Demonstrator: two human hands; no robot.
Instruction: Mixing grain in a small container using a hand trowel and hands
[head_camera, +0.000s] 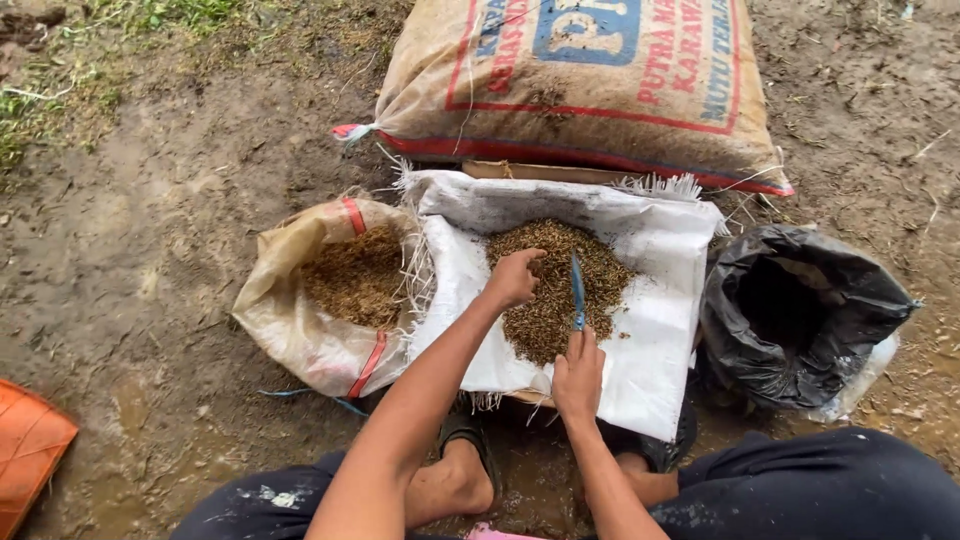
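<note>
Your right hand (578, 375) has its grip clamped on the handle of a blue knife (577, 292), whose blade points away from you and lies on the near edge of the seed pile (555, 275). Your left hand (515, 277) is curled together on the left side of that pile, fingers pressed into the seeds; you cannot tell how much it has gathered. The pile sits in the middle of a white sheet (655, 330) spread over your lap, with your bare foot (450, 485) showing below it. Just left of the pile an open tan sack (300, 320) holds more of the brown seeds. Right of the pile stands an open black bag (800, 310). Beyond the pile a full printed sack (590, 110) lies on the muddy ground (150, 230). Far left of the pile, an orange object (25, 450) shows at the frame's edge.
</note>
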